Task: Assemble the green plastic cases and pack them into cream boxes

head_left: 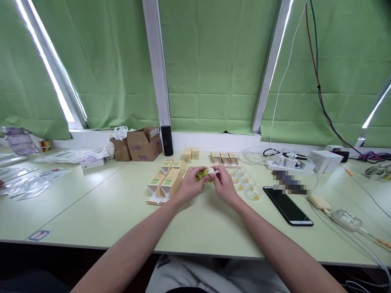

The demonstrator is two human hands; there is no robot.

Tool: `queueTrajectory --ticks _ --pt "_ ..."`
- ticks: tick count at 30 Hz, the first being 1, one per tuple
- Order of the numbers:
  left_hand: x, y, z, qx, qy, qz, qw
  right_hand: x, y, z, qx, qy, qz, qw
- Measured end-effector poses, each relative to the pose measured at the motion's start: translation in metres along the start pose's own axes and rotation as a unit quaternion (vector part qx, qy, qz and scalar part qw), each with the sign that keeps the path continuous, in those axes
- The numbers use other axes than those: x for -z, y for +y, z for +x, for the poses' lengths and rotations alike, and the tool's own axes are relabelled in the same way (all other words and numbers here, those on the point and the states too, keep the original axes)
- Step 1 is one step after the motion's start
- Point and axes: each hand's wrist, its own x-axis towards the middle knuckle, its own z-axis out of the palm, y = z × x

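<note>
Over the middle of the table, my left hand (191,183) is closed with its fingertips on a small yellow-green rounded piece (205,171). My right hand (224,186) pinches a small white rounded piece (211,171) pressed up against the green one. Fingers hide much of both pieces, so their kind is unclear. More green shows behind my left fingers. Just left of that hand stand several tan cardboard boxes (171,181) with green labels and open flaps. Beside my right hand lie several clear plastic holders (246,181) with small yellow pieces in them.
More small boxes (225,159) stand farther back. A black phone (288,205) lies to the right, near a power strip (287,163) and loose cables. At the back left are a brown carton (144,145) and a black cylinder (166,140). Plastic packets (27,183) lie far left.
</note>
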Motion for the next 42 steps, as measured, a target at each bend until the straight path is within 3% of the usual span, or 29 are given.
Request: queueTrajectory --ticks 4,11,14,18,22,30,35,42 --pt "0.001 -0.005 0.002 0.0 0.011 0.001 1.0 0.0 0.003 0.004 -0.085 0.016 0.12 0.989" --pt "0.004 -0.019 0.008 0.053 0.037 -0.106 0.992 0.021 0.013 0.018 -0.214 0.045 0.369 0.903" --pt "0.005 -0.019 0.01 0.065 0.05 -0.165 0.983 0.024 0.015 0.018 -0.226 0.03 0.412 0.882" --pt "0.005 -0.017 0.011 0.067 0.059 -0.215 0.973 0.023 0.016 0.016 -0.229 0.004 0.424 0.876" --pt "0.004 -0.017 0.009 0.06 0.057 -0.211 0.974 0.024 0.013 0.015 -0.229 -0.021 0.428 0.874" --pt "0.002 -0.023 0.01 0.04 0.087 -0.214 0.972 0.029 -0.001 0.015 -0.239 -0.054 0.497 0.832" --pt "0.002 -0.025 0.01 0.042 0.086 -0.204 0.974 0.03 -0.009 0.015 -0.218 -0.035 0.482 0.848" --pt "0.002 -0.024 0.01 0.037 0.085 -0.187 0.978 0.024 -0.007 0.016 -0.159 0.039 0.377 0.911"
